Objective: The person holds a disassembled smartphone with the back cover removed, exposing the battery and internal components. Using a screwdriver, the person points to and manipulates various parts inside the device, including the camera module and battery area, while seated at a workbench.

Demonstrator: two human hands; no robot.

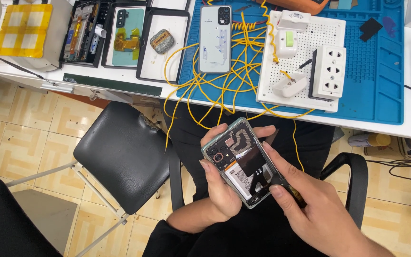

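Left hand (222, 190) clasps opened phone (243, 162) | right hand (310, 204) pinches dark tool (288, 188) against phone's lower end

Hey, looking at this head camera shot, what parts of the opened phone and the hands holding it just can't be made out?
- Head view: the lower right corner of the opened phone is covered by the right hand.
- The dark tool in that hand is mostly hidden by its fingers; its tip cannot be seen.
- The phone's left edge is hidden behind the left hand.
- The phone's small inner parts are too small to identify.
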